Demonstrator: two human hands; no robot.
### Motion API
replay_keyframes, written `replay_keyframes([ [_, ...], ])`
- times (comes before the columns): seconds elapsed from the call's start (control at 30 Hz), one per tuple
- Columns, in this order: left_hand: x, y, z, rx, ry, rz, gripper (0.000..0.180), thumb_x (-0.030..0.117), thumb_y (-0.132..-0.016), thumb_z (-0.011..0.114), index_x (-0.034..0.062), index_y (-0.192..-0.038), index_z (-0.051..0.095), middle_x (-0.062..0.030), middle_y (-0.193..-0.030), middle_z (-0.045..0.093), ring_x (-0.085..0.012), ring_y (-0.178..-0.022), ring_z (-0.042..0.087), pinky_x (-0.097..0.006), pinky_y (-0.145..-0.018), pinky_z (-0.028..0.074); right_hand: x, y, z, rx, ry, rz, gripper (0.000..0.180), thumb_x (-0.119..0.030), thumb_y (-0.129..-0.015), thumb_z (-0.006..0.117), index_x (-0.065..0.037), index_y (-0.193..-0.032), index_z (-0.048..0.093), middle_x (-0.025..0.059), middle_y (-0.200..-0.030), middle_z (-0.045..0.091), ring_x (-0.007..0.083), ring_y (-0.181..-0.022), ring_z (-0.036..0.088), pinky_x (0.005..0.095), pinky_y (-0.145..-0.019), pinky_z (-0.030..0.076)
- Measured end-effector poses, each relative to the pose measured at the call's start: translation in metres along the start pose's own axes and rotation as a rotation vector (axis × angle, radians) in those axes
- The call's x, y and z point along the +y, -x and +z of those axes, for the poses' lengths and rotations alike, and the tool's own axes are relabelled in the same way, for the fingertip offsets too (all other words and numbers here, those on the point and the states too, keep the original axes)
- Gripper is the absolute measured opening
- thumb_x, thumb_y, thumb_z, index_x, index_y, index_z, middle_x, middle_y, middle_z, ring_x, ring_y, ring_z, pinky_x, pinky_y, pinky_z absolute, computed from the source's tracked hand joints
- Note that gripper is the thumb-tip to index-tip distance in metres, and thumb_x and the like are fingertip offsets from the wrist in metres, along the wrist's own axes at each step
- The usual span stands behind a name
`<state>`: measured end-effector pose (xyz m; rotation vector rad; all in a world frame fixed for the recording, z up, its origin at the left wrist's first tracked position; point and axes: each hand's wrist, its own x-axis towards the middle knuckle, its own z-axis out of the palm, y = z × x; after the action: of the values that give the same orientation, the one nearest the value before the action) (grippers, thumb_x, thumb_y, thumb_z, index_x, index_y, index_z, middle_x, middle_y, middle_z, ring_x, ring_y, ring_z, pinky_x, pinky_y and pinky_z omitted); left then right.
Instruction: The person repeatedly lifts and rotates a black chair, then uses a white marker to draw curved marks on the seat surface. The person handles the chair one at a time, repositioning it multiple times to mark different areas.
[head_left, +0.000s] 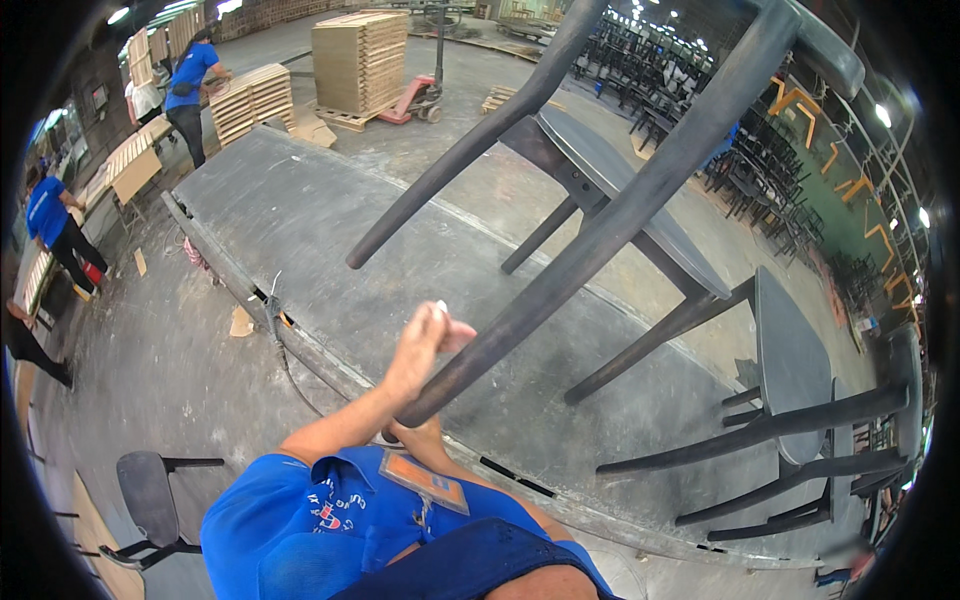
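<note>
A dark grey-black chair (600,240) stands tilted above the long work table, one leg slanting down toward my body. My left hand (425,340) is raised beside that leg, its fingers bent together around a small white bit at the fingertips, too small to name. Low down, my right hand (425,440) is at the leg's end, partly hidden behind it, and seems to grip it. On the right of the table another dark chair (790,350) lies with its legs pointing toward me, and more chairs are stacked close by.
The grey table (330,210) runs from the far left to the lower right. A dark cable (278,335) hangs at its near edge. A chair (150,495) lies on the floor at left. Beyond stand stacked boards (360,65), a red pallet jack (412,100) and co-workers in blue shirts (190,75).
</note>
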<state>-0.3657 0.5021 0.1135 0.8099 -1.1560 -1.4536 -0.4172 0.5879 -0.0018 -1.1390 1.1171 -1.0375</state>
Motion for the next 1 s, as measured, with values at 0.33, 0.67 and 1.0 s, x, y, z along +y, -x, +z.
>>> replay_keyframes([
  [0.33, 0.018, 0.005, -0.009, 0.430, -0.744, 0.374, 0.028, 0.031, -0.102, 0.036, 0.0048, -0.103, 0.046, -0.0175, -0.071, 0.057, -0.0374, -0.066, 0.060, -0.043, -0.060, 0.044, -0.060, -0.043, -0.050, -0.095, 0.545, -0.445, 0.038, -0.019, -0.078, 0.071, -0.002, -0.111, 0.060, 0.0169, -0.110, 0.063, 0.0315, -0.106, 0.059, 0.0373, -0.089, 0.046],
  [0.67, -0.016, -0.051, -0.079, 0.741, -0.783, 0.599, 0.022, 0.023, -0.101, 0.036, 0.0054, -0.106, 0.048, -0.0137, -0.070, 0.064, -0.0334, -0.067, 0.066, -0.040, -0.060, 0.049, -0.238, 0.004, -0.358, 1.125, -0.021, -0.481, 0.069, -0.031, -0.082, 0.071, -0.003, -0.136, 0.037, 0.0167, -0.124, 0.053, 0.0295, -0.113, 0.053, 0.0327, -0.093, 0.042],
  [1.0, -0.013, -0.105, -0.107, 0.977, -0.487, 0.515, 0.032, 0.032, -0.101, 0.036, 0.0051, -0.105, 0.052, -0.0110, -0.072, 0.065, -0.0278, -0.071, 0.065, -0.039, -0.068, 0.047, -0.232, -0.069, -0.349, 0.589, -0.301, -0.186, 0.047, -0.023, -0.083, 0.068, 0.001, -0.121, 0.051, 0.0094, -0.111, 0.062, 0.0163, -0.094, 0.062, 0.0294, -0.076, 0.050],
])
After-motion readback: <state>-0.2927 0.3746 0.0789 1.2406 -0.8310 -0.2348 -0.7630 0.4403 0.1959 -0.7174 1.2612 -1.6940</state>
